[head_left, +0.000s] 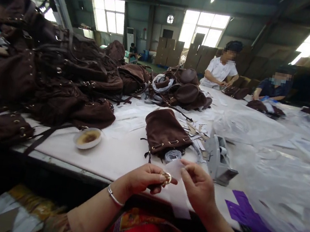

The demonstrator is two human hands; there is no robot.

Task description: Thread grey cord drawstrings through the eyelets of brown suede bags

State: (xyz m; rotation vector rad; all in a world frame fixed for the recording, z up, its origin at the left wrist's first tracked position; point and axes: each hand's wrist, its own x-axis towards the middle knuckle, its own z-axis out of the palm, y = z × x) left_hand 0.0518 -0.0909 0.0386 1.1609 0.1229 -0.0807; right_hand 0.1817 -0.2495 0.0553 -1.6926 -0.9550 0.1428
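My left hand [151,178] is closed on a small gold-coloured metal ring [167,179] with a short dark piece by it. Beside it, my right hand [197,181] pinches the upper part of a thin white translucent sheet [179,200], which hangs down over the table edge between my hands. Just beyond them lies a dark brown drawstring bag [166,130] with gold eyelets. A coil of pale wrapped strap [173,156] rests against the bag's near edge.
Brown bags [71,93] are heaped at the left. A white bowl [87,138] stands near the front edge. A grey dispenser [219,159], purple material [251,215] and clear plastic [290,183] lie right. Two people [221,69] work across the table [72,157].
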